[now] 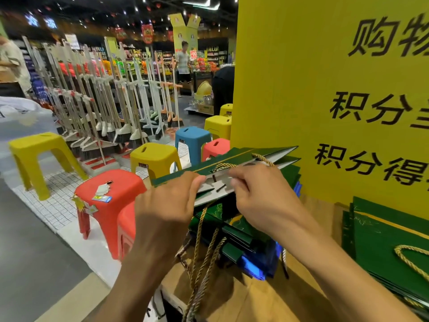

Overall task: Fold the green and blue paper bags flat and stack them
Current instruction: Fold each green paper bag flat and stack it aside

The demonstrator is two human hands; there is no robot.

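Pinching one green bag (234, 154) at its rim, left hand (167, 205) and right hand (262, 201) hold it above one bag pile (239, 244).

Both grips are holding one bag (234, 156) in the air: the left grip (167, 205) at its near left edge, the right grip (262, 201) at its rim, just beside the cord handle (263, 159). Directly beneath it a loose pile of bags (241, 238) is lying on the table (267, 305). Right of that pile, a flat stack of bags (383, 240) is sitting at the foot of the sign board (313, 89), which is standing behind both. Left of the table, stools (116, 182) are standing on the floor, and brooms (97, 101) are standing in rows behind them.
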